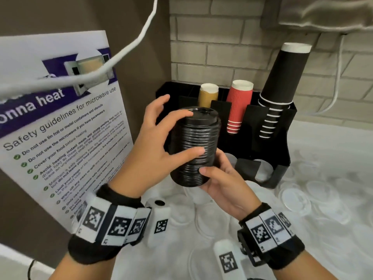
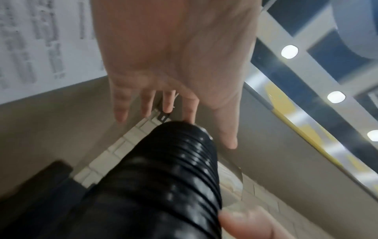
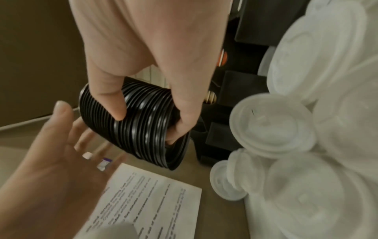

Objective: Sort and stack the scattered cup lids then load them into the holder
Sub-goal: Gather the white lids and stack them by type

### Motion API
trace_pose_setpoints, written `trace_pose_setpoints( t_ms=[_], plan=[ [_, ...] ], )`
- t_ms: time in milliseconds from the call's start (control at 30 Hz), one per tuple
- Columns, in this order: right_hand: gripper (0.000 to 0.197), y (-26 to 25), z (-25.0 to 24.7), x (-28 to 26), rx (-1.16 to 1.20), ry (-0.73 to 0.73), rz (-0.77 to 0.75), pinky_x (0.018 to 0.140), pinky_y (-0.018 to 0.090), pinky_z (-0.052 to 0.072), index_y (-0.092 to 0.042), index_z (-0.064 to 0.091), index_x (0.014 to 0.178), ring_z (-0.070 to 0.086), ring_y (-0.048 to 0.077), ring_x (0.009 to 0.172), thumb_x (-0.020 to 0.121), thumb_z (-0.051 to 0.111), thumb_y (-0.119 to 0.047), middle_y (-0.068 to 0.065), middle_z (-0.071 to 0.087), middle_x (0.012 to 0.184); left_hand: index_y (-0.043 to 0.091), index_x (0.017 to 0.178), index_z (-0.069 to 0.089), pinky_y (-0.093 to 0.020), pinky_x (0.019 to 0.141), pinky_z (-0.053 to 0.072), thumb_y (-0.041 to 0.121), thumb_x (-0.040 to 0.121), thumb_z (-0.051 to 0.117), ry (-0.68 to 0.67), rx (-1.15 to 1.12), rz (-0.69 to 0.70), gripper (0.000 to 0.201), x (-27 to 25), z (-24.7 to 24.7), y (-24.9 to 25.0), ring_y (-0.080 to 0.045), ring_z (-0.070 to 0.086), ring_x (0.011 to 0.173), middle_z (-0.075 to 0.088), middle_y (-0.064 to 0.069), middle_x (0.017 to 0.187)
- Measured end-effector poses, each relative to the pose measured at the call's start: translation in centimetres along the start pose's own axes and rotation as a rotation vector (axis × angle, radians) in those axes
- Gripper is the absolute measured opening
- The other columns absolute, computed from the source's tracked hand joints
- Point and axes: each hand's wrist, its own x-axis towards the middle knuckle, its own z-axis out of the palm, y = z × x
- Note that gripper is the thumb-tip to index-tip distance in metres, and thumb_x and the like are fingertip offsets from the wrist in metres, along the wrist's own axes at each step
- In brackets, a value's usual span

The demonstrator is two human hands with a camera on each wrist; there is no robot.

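Countertop backdrop: black lid stack point(image 1: 194, 146) held upright.

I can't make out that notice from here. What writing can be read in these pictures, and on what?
On the white poster:
"onna heat", start cut off
"Safety guidelines for microwave use"
"Do not use tin foil or metal containers and utensils"
"Cover your food before heating"
Lower lines: too blurred.
Wristband tags: square codes, no words.
Cups, lids: no writing seen.

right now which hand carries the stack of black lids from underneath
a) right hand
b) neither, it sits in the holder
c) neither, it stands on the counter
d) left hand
a: the right hand cups the bottom of the stack of black lids with thumb and fingers curled round it, held up in front of the holder, while the left hand only steadies its top and side.
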Motion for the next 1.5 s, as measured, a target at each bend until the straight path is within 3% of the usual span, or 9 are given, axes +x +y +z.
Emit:
trace_pose_setpoints(
  t_ms=[133, 400, 633, 833, 967, 1100, 1267, 1400, 1500],
  plan=[
    [0.062, 1.3, 0.3, 0.7, 0.059, 0.043, 0.105, 0.094, 0.047, 0.051, -0.018, 0.045, 0.135, 0.061, 0.030, 0.107, 0.081, 0.046, 0.012, 0.015, 0.063, 0.115, 0.023, 0.117, 0.063, -0.036, 0.098, 0.038, 0.068, 0.083, 0.039, -0.021, 0.484, 0.069, 0.061, 0.8, -1.4, 1.4, -0.015, 0.046, 0.116, 0.057, 0.006, 0.118],
    [0.070, 6.4, 2.4, 1.0, -0.021, 0.024, 0.430, 0.083, 0.042, 0.047, -0.025, 0.044, 0.120, 0.054, 0.030, 0.090, 0.077, 0.023, 0.025, 0.019, 0.056, 0.104, 0.022, 0.062, 0.038, -0.032, 0.061, 0.034, 0.058, 0.089, 0.053, -0.254, 0.802, -0.199, 0.047, -0.7, -2.7, 1.7, -0.021, 0.048, 0.067, 0.044, 0.005, 0.062],
    [0.071, 9.8, 4.0, 0.5, -0.186, -0.064, 0.617, 0.069, 0.038, 0.052, -0.029, 0.044, 0.111, 0.055, 0.025, 0.081, 0.076, 0.023, 0.029, 0.015, 0.050, 0.104, 0.024, 0.057, 0.029, -0.027, 0.048, 0.019, 0.053, 0.092, 0.054, -0.464, 0.940, -0.363, 0.052, -2.6, -3.1, 1.1, -0.008, 0.028, 0.055, 0.035, 0.002, 0.062],
    [0.073, 10.5, 4.6, 0.7, -0.558, -0.203, 0.590, 0.052, 0.025, 0.048, -0.029, 0.034, 0.124, 0.056, 0.017, 0.068, 0.077, 0.037, 0.026, 0.011, 0.053, 0.090, 0.018, 0.061, 0.035, -0.028, 0.049, 0.026, 0.054, 0.091, 0.055, -0.516, 0.930, -0.514, 0.051, -3.9, -3.7, 0.6, -0.013, 0.037, 0.056, 0.043, -0.001, 0.064],
    [0.071, 10.3, 5.1, 0.4, -0.756, -0.244, 0.570, 0.062, 0.030, 0.047, -0.027, 0.028, 0.132, 0.055, 0.016, 0.072, 0.080, 0.046, 0.018, 0.009, 0.055, 0.092, 0.015, 0.060, 0.041, -0.026, 0.050, 0.027, 0.054, 0.090, 0.054, -0.530, 0.922, -0.548, 0.051, -4.1, -3.9, 0.4, -0.012, 0.041, 0.057, 0.047, 0.001, 0.064],
    [0.078, 10.7, 6.0, 0.6, -0.951, -0.351, 0.565, 0.094, 0.046, 0.051, -0.025, 0.016, 0.142, 0.056, 0.031, 0.110, 0.084, 0.056, 0.008, 0.023, 0.051, 0.125, 0.018, 0.060, 0.044, -0.026, 0.052, 0.028, 0.051, 0.090, 0.054, -0.528, 0.929, -0.543, 0.046, -4.2, -3.7, 0.5, -0.012, 0.043, 0.058, 0.049, 0.002, 0.065],
    [0.076, 10.4, 5.8, 0.7, -1.153, -0.351, 0.524, 0.097, 0.039, 0.050, -0.029, 0.013, 0.145, 0.047, 0.032, 0.117, 0.088, 0.060, -0.011, 0.015, 0.031, 0.130, 0.016, 0.057, 0.041, -0.026, 0.050, 0.024, 0.046, 0.090, 0.055, -0.500, 0.929, -0.564, 0.047, -4.3, -3.8, 0.6, -0.014, 0.041, 0.056, 0.046, 0.000, 0.061],
    [0.083, 10.0, 5.7, 0.0, -1.106, -0.349, 0.539, 0.081, 0.030, 0.056, -0.034, 0.008, 0.147, 0.049, 0.026, 0.117, 0.088, 0.065, -0.026, 0.008, 0.030, 0.132, 0.016, 0.056, 0.041, -0.027, 0.051, 0.026, 0.045, 0.091, 0.054, -0.493, 0.915, -0.573, 0.047, -4.6, -4.4, 0.6, -0.016, 0.043, 0.056, 0.046, 0.000, 0.059],
    [0.083, 10.1, 6.1, -0.2, -1.128, -0.357, 0.502, 0.094, 0.038, 0.052, -0.031, 0.007, 0.149, 0.046, 0.028, 0.121, 0.089, 0.064, -0.026, 0.010, 0.029, 0.135, 0.015, 0.056, 0.040, -0.027, 0.050, 0.027, 0.044, 0.091, 0.054, -0.488, 0.895, -0.591, 0.048, -4.8, -4.7, 0.6, -0.018, 0.043, 0.055, 0.044, -0.001, 0.057]
  ],
)
